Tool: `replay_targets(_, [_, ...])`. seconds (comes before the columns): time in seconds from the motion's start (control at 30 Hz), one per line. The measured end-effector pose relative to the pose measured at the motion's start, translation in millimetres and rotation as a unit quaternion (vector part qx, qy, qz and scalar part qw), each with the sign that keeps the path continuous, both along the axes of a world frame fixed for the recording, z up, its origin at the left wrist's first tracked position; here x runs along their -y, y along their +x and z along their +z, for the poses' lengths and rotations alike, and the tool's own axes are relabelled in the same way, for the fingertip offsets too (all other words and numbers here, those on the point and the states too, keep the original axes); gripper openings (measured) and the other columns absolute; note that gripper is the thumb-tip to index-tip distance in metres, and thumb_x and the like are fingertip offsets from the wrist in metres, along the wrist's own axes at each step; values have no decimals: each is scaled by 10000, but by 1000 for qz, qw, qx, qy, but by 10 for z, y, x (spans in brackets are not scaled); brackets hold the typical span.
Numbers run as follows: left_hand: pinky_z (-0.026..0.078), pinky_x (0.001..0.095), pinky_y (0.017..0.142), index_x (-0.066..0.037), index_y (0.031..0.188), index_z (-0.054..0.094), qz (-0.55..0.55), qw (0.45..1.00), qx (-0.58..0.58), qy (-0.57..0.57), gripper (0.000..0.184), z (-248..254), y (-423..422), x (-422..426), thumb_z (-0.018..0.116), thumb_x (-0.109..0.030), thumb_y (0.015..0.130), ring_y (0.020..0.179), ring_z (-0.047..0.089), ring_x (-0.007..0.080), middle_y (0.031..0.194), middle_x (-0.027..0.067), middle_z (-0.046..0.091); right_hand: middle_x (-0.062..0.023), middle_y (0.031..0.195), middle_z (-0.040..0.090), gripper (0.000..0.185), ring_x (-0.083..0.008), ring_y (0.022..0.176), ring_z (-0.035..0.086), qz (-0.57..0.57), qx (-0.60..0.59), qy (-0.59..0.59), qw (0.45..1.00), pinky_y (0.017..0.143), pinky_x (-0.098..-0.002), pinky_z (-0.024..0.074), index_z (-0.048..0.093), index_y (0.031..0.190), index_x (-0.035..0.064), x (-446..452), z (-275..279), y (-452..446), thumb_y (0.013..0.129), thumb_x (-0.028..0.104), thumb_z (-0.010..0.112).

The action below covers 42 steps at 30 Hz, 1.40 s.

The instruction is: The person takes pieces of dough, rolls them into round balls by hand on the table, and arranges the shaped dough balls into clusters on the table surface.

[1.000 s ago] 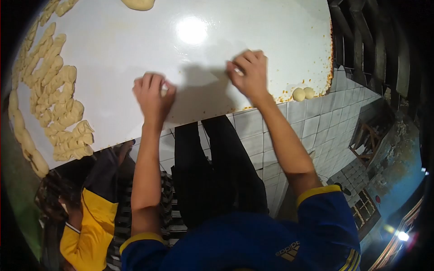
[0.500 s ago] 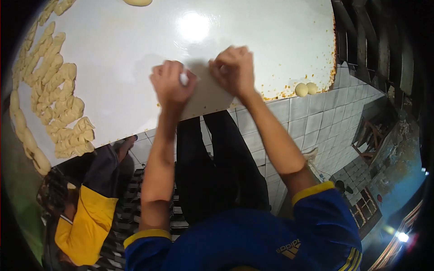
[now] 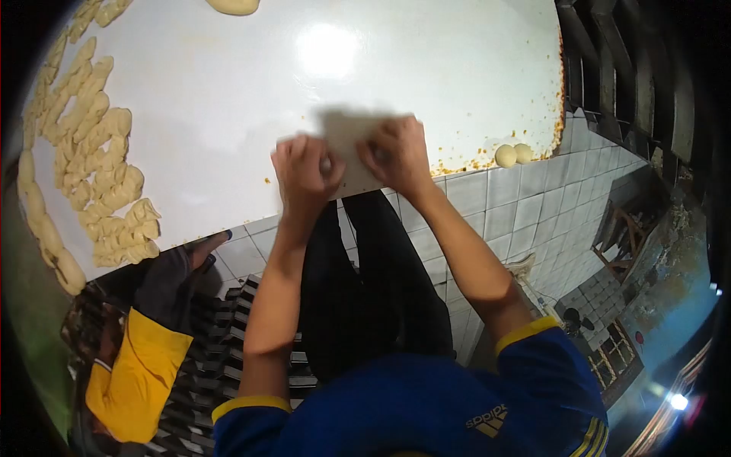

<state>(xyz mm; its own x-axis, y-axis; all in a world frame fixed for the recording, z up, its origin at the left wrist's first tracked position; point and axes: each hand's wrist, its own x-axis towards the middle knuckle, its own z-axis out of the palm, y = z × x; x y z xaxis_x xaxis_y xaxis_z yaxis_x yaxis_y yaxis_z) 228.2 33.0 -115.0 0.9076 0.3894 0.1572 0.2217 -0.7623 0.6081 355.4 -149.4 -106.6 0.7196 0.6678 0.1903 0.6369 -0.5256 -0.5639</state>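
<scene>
My left hand [image 3: 306,169] is curled over the white tabletop [image 3: 228,114] near its front edge. A small pale piece of dough [image 3: 326,164] shows between its thumb and fingers, mostly covered and a little blurred. To the right of it, my right hand [image 3: 397,154] is also curled, knuckles up, and low against the surface. Whatever lies under its fingers is hidden. The hands are a short distance apart, with a shadow on the table between them. Two round dough balls [image 3: 505,156] sit side by side at the front edge, farther right.
Many twisted dough pieces [image 3: 99,164] cover the left part of the table, with a long dough strand [image 3: 47,225] along its edge. A larger dough lump [image 3: 234,4] lies at the far side. Below left is another person in a yellow shirt [image 3: 148,373].
Both hands have come back toward the table's front edge, the left one also shifting slightly right. The person in yellow has moved a little. The dough pieces on the table stay put.
</scene>
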Motion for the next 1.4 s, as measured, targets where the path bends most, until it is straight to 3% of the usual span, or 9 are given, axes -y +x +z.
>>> replay_targets(0.23, [448,497,887,-118,987,683,62,993,-16,102,174,-112,-211,-707,818,-169,889,975,588,346,1011,71,670,14,893,667,197,-294,926,603,-25,91,5,996,829,-462,440,725,832,194,374,-102,698,889,168,913])
replay_targets(0.5, [439,515,881,-142,966,652,-4,998,59,29,209,-113,-465,-92,835,-142,866,959,587,350,992,54,672,6,898,700,213,-310,958,649,37,-20,25,999,883,-441,457,730,807,167,524,-67,89,865,147,934])
replay_targets(0.57, [437,516,877,-144,976,652,35,996,-32,72,214,-158,-595,-464,840,-150,873,963,588,354,992,55,665,16,932,682,214,-294,944,619,36,8,-20,999,849,-457,457,710,823,176,754,-50,358,874,162,917])
replay_targets(0.8, [443,497,882,-121,956,662,24,998,-60,2,201,48,233,-64,840,-128,863,1017,602,352,1038,57,687,-34,922,689,225,-319,926,629,8,-8,-6,1000,844,-459,473,718,821,157,-96,6,247,867,179,936])
replay_targets(0.9, [440,498,878,-124,972,677,-12,999,26,37,189,19,-300,34,835,-130,869,1011,598,345,1034,53,679,-19,950,702,214,-310,940,639,42,-16,23,999,875,-451,491,742,846,173,403,-53,-58,839,197,955])
replay_targets(1.0, [438,507,885,-140,988,675,23,997,-52,53,140,-105,-590,-483,789,-116,909,1003,591,350,997,67,655,8,970,699,218,-293,970,624,50,9,-29,998,893,-463,470,726,847,186,741,-79,342,845,204,943])
replay_targets(1.1, [437,500,888,-128,951,653,29,995,-7,93,146,-62,2,-607,784,-114,885,976,591,352,978,69,649,9,944,682,217,-301,956,612,-22,90,7,996,858,-465,445,703,842,184,219,-79,751,863,195,919])
replay_targets(1.2, [442,501,882,-126,933,634,14,999,-8,49,178,77,349,-178,792,-97,856,970,597,357,977,78,652,-8,913,679,214,-307,929,617,10,-5,5,1000,850,-466,468,712,822,158,-192,-9,445,874,184,918])
replay_targets(1.4, [465,486,879,-147,1029,731,-34,999,1,-14,248,-252,-624,-399,870,-142,824,1039,619,344,1053,65,690,2,917,668,202,-302,930,611,55,-10,23,998,851,-465,459,718,833,162,637,-63,343,882,196,911])
